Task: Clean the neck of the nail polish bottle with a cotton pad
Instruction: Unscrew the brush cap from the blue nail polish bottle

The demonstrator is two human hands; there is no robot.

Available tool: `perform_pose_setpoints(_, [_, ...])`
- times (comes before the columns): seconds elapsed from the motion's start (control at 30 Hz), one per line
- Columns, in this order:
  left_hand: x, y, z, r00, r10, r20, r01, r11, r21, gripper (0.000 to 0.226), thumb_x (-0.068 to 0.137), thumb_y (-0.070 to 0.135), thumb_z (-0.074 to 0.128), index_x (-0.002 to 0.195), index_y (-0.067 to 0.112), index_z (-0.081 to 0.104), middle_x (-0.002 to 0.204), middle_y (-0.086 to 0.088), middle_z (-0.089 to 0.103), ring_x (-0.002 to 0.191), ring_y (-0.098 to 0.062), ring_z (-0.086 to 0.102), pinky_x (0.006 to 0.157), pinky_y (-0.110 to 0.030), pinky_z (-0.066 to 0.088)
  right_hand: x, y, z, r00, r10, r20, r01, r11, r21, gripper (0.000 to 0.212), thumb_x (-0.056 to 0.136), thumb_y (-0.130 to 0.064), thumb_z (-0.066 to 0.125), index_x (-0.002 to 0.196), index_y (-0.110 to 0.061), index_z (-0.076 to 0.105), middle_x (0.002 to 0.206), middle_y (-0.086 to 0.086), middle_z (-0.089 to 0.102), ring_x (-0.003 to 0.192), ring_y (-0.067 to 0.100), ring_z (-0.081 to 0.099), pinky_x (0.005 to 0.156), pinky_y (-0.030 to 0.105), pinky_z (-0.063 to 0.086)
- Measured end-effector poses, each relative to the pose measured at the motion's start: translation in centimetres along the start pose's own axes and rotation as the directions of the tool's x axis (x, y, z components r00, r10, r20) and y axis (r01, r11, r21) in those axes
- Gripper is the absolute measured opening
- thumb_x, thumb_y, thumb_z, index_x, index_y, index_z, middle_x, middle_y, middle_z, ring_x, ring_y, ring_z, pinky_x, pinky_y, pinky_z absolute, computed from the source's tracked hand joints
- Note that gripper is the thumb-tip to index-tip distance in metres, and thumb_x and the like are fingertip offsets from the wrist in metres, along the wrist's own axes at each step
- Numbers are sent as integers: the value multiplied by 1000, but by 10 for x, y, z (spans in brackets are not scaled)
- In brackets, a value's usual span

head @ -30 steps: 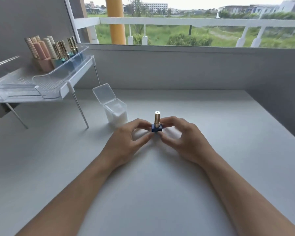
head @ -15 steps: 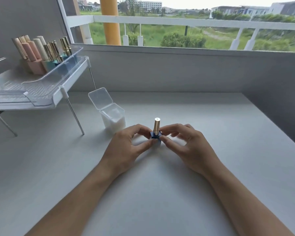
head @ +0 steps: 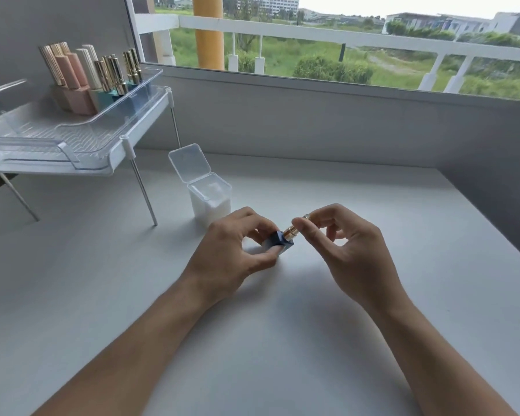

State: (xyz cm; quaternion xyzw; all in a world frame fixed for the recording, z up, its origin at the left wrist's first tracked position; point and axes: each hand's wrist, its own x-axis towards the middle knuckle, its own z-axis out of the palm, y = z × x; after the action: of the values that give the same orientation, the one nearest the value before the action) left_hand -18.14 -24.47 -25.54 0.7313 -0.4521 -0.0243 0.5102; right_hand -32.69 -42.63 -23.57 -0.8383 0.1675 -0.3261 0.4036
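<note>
The bottle [head: 278, 240] was held low over the desk [head: 433, 265], near its middle and just in front of the pad box [head: 210, 198]; whether its base touched the desk could not be told. It was tilted, its long axis running from the dark blue body at lower left up to the gold cap [head: 293, 231] at upper right. The left hand [head: 228, 256] had its grip clamped on the body, thumb below and fingers over the top, the wrist lying flat toward the desk. The right hand [head: 342, 244] lay on the cap side, so the cap pointed straight into it; its thumb and forefinger were closed on the cap's upper part, the other fingers curled loosely behind, the palm turned toward the left hand. The cap appeared seated, with no neck showing. The step in hand was judged to be unscrewing, a twist about the tilted axis with the right hand, the left bracing the body. No pad was in either hand; the box stood open, lid up, nearer the left hand. Tilt with the cap off would risk a spill.
</note>
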Motion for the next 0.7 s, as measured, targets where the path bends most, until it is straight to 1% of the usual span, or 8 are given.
perform_pose_setpoints(0.13, [0, 1, -1, 998, -57, 29, 59, 995, -78, 15, 91, 20, 95, 103, 23, 87, 101, 3, 76, 98, -20, 78, 94, -41, 66, 0, -3, -3, 997, -49, 62, 54, 994, -92, 12, 103, -48, 75, 101, -36, 75, 102, -27, 75, 93, 15, 62, 83, 22, 50])
perform_pose_setpoints(0.23, [-1, 1, -3, 996, -81, 39, 85, 991, -104, 15, 90, 22, 95, 104, 22, 89, 103, 2, 76, 96, -17, 79, 95, -35, 68, 0, -3, -5, 989, -78, 123, 94, 986, -135, 11, 105, -42, 72, 115, -39, 77, 108, -32, 73, 99, 12, 58, 81, 15, 46])
perform_pose_setpoints(0.33, [-1, 2, -4, 996, -84, 36, 87, 992, -91, 15, 90, 22, 96, 103, 22, 88, 103, 4, 77, 95, -11, 79, 89, -21, 65, 1, -5, -10, 976, -83, 204, 108, 987, -116, 20, 109, -36, 70, 127, -43, 74, 119, -26, 76, 106, 12, 62, 93, 29, 56])
perform_pose_setpoints(0.43, [-2, 1, -4, 997, -74, 17, 75, 995, -68, 15, 91, 20, 95, 104, 20, 88, 102, 3, 77, 95, -12, 79, 92, -30, 67, -1, -10, -11, 974, -68, 217, 79, 996, -44, 30, 108, -39, 71, 137, -45, 70, 128, -23, 76, 111, 12, 68, 101, 37, 59])
perform_pose_setpoints(0.5, [-2, 2, -3, 997, -74, 12, 74, 996, -57, 15, 91, 20, 94, 104, 20, 88, 101, 5, 77, 94, -11, 80, 94, -37, 67, -1, -13, -9, 990, -32, 140, 36, 999, -25, 35, 101, -52, 75, 134, -40, 69, 121, -21, 78, 105, 11, 71, 99, 36, 60])
perform_pose_setpoints(0.57, [-3, 3, -2, 997, -75, 9, 75, 995, -59, 15, 90, 21, 95, 103, 20, 88, 100, 6, 78, 93, -10, 80, 94, -40, 68, -1, -13, -7, 999, 12, 45, -11, 999, -34, 35, 95, -62, 79, 117, -36, 72, 109, -19, 80, 95, 11, 71, 91, 32, 60])
perform_pose_setpoints(0.63, [-4, 5, 0, 997, -78, 6, 78, 995, -63, 16, 90, 21, 96, 103, 20, 88, 100, 5, 78, 93, -11, 80, 94, -40, 68, -1, -12, -6, 1000, 3, 1, -3, 997, -83, 31, 94, -63, 80, 101, -33, 74, 99, -18, 80, 86, 12, 70, 85, 31, 58])
perform_pose_setpoints(0.7, [-4, 5, 0, 997, -78, 5, 78, 995, -57, 16, 89, 22, 97, 103, 20, 88, 100, 5, 79, 93, -10, 80, 94, -38, 68, -2, -13, -5, 1000, -12, -5, 12, 996, -90, 25, 98, -56, 80, 98, -31, 76, 97, -19, 80, 82, 12, 68, 85, 32, 58])
